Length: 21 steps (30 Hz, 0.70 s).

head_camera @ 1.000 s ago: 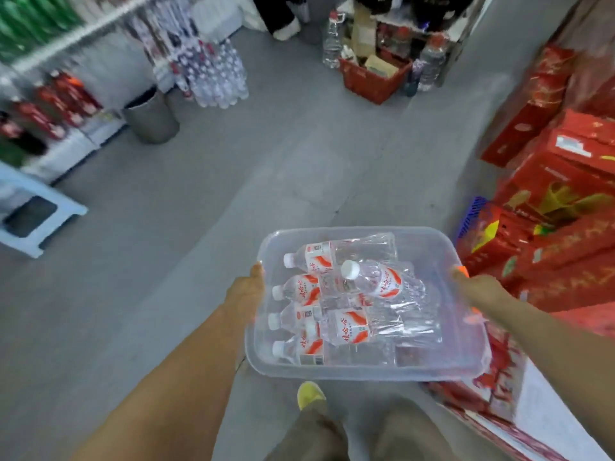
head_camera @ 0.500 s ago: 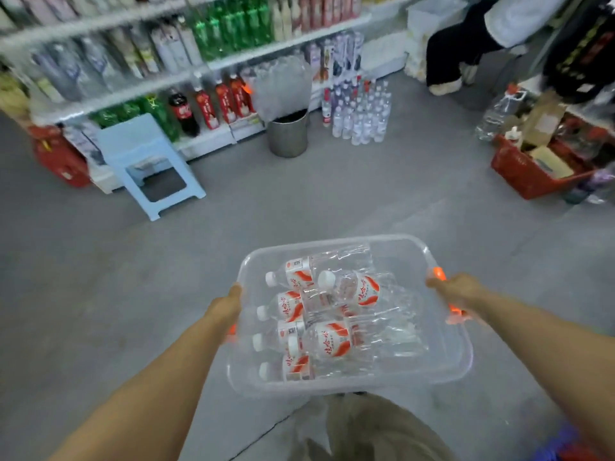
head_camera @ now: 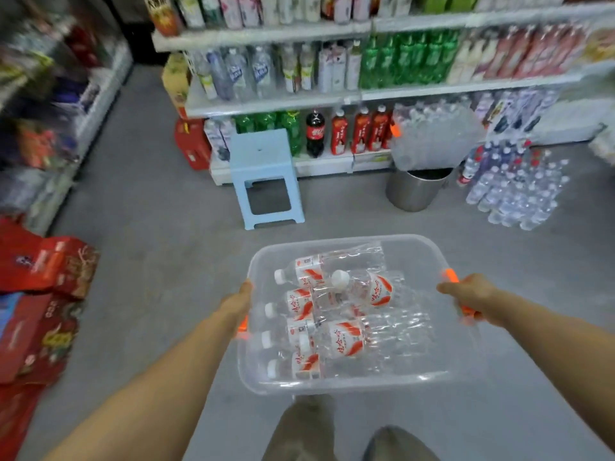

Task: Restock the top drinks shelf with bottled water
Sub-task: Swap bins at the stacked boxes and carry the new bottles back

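At the nine o'clock side of a clear plastic tub (head_camera: 336, 241), the fingers (head_camera: 248, 285) of the left hand (head_camera: 237, 303) are curled round the rim just above an orange handle (head_camera: 243, 325), so that side is grasped. At the three o'clock side, the fingers (head_camera: 445, 289) of the right hand (head_camera: 468, 293) are clenched on the second orange handle (head_camera: 450, 276). The tub is held level between both hands, off the floor (head_camera: 149, 227), at six o'clock in the view. Inside it, bottled water (head_camera: 344, 338) is laid on its side, white caps turned toward nine o'clock; a lower row is seen, with two bottles resting across it. At twelve o'clock from the tub, a light blue stool (head_camera: 264, 176) is stood on the floor against the drinks shelving (head_camera: 273, 102). A metal bucket (head_camera: 414, 192) is placed at one o'clock, and wrapped packs of water (head_camera: 515, 194) are stacked on the floor at two o'clock. The top drinks shelf (head_camera: 266, 35) is seen at twelve o'clock, at the upper edge, well apart from the tub. Red cartons (head_camera: 43, 294) are piled at nine o'clock.
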Available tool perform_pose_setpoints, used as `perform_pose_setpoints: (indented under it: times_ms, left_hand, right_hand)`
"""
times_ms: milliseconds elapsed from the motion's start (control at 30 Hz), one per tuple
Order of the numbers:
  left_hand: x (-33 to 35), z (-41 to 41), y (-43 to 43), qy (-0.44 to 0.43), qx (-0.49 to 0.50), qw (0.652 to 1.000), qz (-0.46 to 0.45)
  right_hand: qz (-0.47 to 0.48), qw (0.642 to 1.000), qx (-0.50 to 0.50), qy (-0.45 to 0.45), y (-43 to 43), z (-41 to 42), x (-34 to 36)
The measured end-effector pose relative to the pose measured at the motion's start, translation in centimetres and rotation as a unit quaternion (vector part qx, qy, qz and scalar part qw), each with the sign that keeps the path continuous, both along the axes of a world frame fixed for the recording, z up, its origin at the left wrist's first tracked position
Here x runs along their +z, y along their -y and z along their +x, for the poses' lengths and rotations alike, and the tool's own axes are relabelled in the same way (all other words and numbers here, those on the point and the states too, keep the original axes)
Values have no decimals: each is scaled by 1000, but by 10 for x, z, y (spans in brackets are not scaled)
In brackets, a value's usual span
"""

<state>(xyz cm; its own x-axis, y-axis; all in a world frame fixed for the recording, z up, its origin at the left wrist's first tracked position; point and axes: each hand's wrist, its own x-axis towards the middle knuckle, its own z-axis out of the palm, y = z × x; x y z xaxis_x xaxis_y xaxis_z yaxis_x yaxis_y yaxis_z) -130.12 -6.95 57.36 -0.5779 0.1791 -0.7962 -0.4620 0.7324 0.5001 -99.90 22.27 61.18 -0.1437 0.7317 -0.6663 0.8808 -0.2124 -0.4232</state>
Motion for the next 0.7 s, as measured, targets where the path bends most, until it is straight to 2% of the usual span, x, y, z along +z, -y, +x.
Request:
perform_pose_setpoints:
  times_ms: [400,600,700]
  left_hand:
    - [20,-285,-172,-33,38,999,-3]
    - [6,-410,-240,-15,84,996,9]
    - [-37,-489,-262,-14,104,994,7]
  right_hand:
    - [-3,997,46,-54,-189,-318,-13]
    - [-4,996,74,-44,-278,-467,-18]
    - [-8,996,64,-57,-312,-531,-33]
